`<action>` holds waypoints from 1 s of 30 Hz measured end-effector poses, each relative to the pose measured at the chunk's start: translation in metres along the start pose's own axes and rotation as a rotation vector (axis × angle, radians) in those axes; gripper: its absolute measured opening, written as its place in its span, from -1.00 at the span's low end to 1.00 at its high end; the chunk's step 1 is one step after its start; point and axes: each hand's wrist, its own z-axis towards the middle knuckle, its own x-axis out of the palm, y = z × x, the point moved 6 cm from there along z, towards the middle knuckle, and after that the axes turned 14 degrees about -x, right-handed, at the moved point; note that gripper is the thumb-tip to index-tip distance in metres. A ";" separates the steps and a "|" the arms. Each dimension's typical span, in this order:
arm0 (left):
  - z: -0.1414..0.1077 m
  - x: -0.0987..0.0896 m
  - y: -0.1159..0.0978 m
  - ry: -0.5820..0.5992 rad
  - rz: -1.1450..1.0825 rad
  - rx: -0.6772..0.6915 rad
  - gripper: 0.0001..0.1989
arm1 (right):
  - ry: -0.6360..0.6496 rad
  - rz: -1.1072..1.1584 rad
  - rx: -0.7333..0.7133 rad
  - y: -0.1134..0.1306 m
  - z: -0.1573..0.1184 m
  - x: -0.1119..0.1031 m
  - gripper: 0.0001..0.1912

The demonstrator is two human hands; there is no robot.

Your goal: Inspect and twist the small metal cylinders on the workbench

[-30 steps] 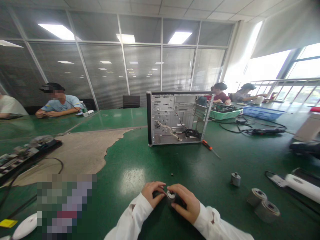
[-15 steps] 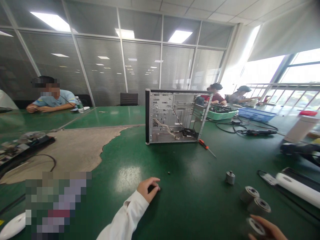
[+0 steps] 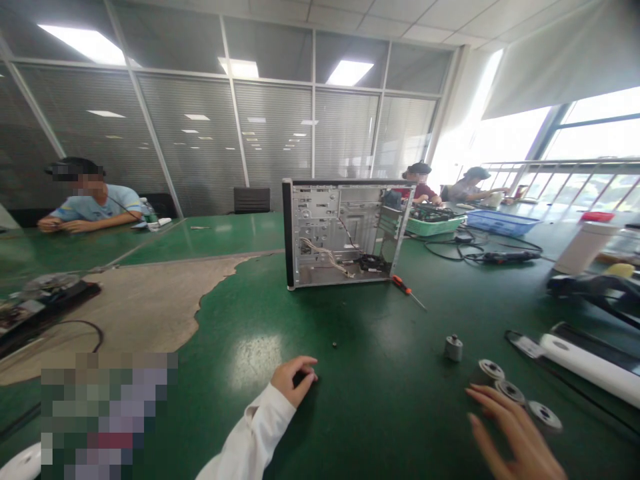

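Observation:
My left hand (image 3: 294, 380) rests on the green table (image 3: 380, 400) in a loose curl. A gap shows between its index finger and thumb, and nothing is visible in it. My right hand (image 3: 515, 433) is open with fingers spread, over the table at the lower right. Just beyond it stand a metal cylinder (image 3: 491, 370), a second metal cylinder (image 3: 511, 391) partly behind my fingers, and a third metal cylinder (image 3: 545, 416). A smaller metal cylinder with a stub on top (image 3: 453, 349) stands farther off. A tiny dark piece (image 3: 335, 345) lies ahead of my left hand.
An open computer case (image 3: 345, 233) stands ahead, with an orange-handled screwdriver (image 3: 407, 290) beside it. Green (image 3: 435, 227) and blue baskets (image 3: 503, 223), cables and a white device (image 3: 590, 367) are at right. A torn brown sheet (image 3: 145, 293) lies left. Several people sit beyond.
My right hand has let go of a metal cylinder, which now stands by the other two, and has moved left with its fingers spread. My left hand keeps its place.

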 end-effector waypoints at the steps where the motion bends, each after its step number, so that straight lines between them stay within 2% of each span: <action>1: 0.000 0.000 0.000 -0.001 0.004 -0.003 -0.79 | 0.124 0.049 -0.083 0.024 0.015 0.016 -0.57; 4: 0.000 0.000 0.000 -0.001 0.016 -0.007 -0.80 | 0.429 0.152 -0.233 0.080 0.054 0.064 -0.52; 6: 0.000 0.000 -0.001 0.001 0.024 -0.003 -0.80 | 0.501 0.197 -0.283 0.101 0.078 0.091 -0.51; 11: 0.000 0.000 0.000 0.002 0.031 0.011 -0.80 | 0.451 0.247 -0.359 0.111 0.123 0.143 -0.58; 13: 0.000 0.000 0.000 0.005 0.031 0.008 -0.80 | 0.410 0.290 -0.383 0.110 0.131 0.155 -0.66; 15: 0.000 0.000 0.001 0.006 0.032 0.001 -0.80 | 0.375 0.341 -0.418 0.112 0.131 0.158 -0.69; 19: 0.000 0.000 0.000 0.005 0.030 -0.012 -0.81 | 0.371 0.323 -0.446 0.110 0.116 0.136 -0.69; 22: 0.000 0.000 0.000 0.009 0.033 -0.017 -0.81 | 0.362 0.216 -0.424 0.087 0.095 0.102 -0.68; 24: 0.000 0.000 -0.001 0.013 0.039 -0.016 -0.81 | 0.288 0.086 -0.378 0.057 0.078 0.071 -0.69; 27: 0.000 0.000 -0.002 0.028 0.045 -0.001 -0.80 | 0.099 -0.153 -0.235 0.000 0.049 0.019 -0.73; 30: 0.000 0.000 -0.003 0.047 0.051 0.012 -0.80 | -0.079 -0.279 0.058 -0.049 0.020 -0.026 -0.71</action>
